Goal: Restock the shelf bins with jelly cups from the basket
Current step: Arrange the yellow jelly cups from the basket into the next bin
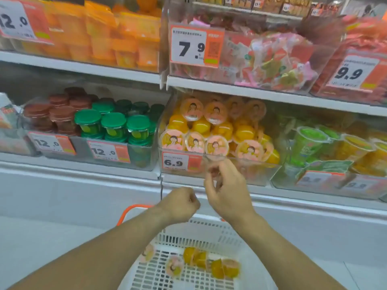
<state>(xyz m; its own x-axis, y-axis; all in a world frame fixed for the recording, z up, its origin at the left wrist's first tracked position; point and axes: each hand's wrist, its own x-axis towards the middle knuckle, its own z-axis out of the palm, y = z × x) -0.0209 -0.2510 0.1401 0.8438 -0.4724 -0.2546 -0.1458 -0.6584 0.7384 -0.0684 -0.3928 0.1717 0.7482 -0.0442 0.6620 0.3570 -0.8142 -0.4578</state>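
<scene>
Shop aisle, white shelves [272,95]. Our bin [240,170] piled with yellow cups [215,146]; few left in basket [209,229] below. Left hand [181,203] fisted, empty; right hand [227,189] loosely curled at bin, contents unclear.

Open gap above the jelly cups [209,130] in the clear bin [261,174], under the shelf edge [272,95] overhead.

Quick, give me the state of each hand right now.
Left hand: curled into a fist over the basket, nothing visible in it.
Right hand: raised at the front of the 6.9 bin, fingers curled; blurred, any hold cannot be told.
</scene>
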